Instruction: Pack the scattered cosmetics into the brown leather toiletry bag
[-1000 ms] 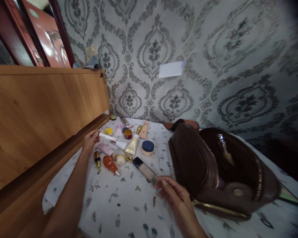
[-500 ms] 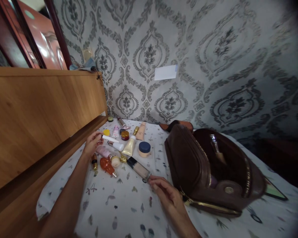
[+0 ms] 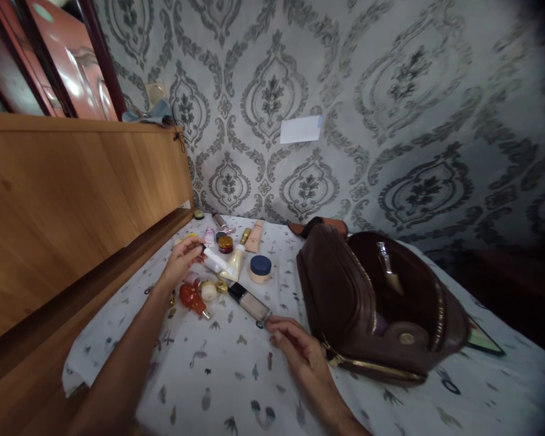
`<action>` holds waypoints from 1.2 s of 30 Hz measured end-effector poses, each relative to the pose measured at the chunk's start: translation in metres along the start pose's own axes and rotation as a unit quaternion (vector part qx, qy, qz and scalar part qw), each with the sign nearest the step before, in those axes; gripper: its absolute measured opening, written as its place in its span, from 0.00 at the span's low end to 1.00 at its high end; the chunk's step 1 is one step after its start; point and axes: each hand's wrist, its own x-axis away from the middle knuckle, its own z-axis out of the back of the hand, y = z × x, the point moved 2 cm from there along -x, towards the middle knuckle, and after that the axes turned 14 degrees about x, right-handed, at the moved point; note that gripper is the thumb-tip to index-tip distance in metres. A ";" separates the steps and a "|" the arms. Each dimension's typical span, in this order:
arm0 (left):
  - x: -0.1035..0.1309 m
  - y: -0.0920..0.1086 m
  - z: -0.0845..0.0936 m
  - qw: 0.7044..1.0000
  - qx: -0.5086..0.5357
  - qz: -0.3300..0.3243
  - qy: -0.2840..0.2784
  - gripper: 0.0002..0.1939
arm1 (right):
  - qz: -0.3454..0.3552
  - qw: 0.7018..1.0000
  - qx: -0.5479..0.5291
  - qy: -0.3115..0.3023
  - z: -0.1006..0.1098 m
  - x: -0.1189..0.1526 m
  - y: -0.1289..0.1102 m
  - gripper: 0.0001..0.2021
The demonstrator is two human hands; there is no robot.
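My left hand [image 3: 183, 264] is closed on the dark end of a slim white tube [image 3: 220, 261], raised over the other cosmetics. My right hand [image 3: 301, 351] pinches the bottom of a foundation bottle [image 3: 255, 307] with a black cap, its cap end pointing up and left. Below my left hand lie an orange bulb-shaped bottle [image 3: 192, 298] and a cream-capped tube [image 3: 208, 290]. A jar with a navy lid [image 3: 260, 267] stands beyond the foundation bottle. Partly behind the white tube is a pale yellow tube [image 3: 237, 261].
A brown cosmetic bag [image 3: 340, 290] gapes at the right, a brush [image 3: 387, 266] inside. Farther back are a red-brown jar [image 3: 226, 244] and a peach tube [image 3: 255, 236]. A wooden board [image 3: 86, 200] borders the left; a patterned wall [image 3: 272, 163] rises behind.
My left hand has moved right with the white tube, which now tilts down over the pale yellow tube. My right hand keeps its hold on the foundation bottle. The view has shifted slightly.
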 end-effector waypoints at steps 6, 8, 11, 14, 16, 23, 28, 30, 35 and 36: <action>0.000 0.010 -0.022 0.999 0.005 -0.015 -0.032 0.15 | -0.002 1.000 -0.014 0.000 -0.001 0.001 0.004 0.20; -0.001 0.018 -0.028 0.999 0.009 -0.029 -0.027 0.16 | 0.002 1.000 -0.010 -0.004 -0.001 0.001 0.003 0.18; -0.001 0.030 -0.041 0.998 0.013 -0.049 -0.029 0.15 | 0.003 1.000 -0.002 -0.002 0.000 0.002 0.001 0.17; 0.002 0.038 -0.056 0.997 0.018 -0.059 -0.053 0.13 | 0.001 1.000 -0.010 -0.006 0.000 0.003 -0.002 0.16; 0.004 0.041 -0.067 0.996 0.019 -0.058 -0.071 0.12 | 0.006 1.000 -0.017 -0.006 0.000 0.003 -0.003 0.16; 0.010 0.048 -0.111 0.990 0.005 -0.049 -0.133 0.11 | 0.031 0.999 -0.006 0.014 0.000 0.003 -0.002 0.14; 0.008 0.051 -0.145 0.988 0.012 -0.038 -0.149 0.12 | 0.043 0.999 -0.006 0.020 0.000 0.007 -0.008 0.11; 0.006 0.053 -0.161 0.988 0.016 -0.044 -0.148 0.12 | 0.054 0.998 0.000 0.027 0.001 0.008 -0.011 0.10; 0.004 0.058 -0.200 0.985 0.030 -0.059 -0.162 0.10 | 0.061 0.997 0.014 0.046 0.002 0.009 -0.011 0.08; 0.003 0.058 -0.208 0.983 0.032 -0.064 -0.167 0.10 | 0.062 0.997 0.013 0.046 0.002 0.009 -0.010 0.09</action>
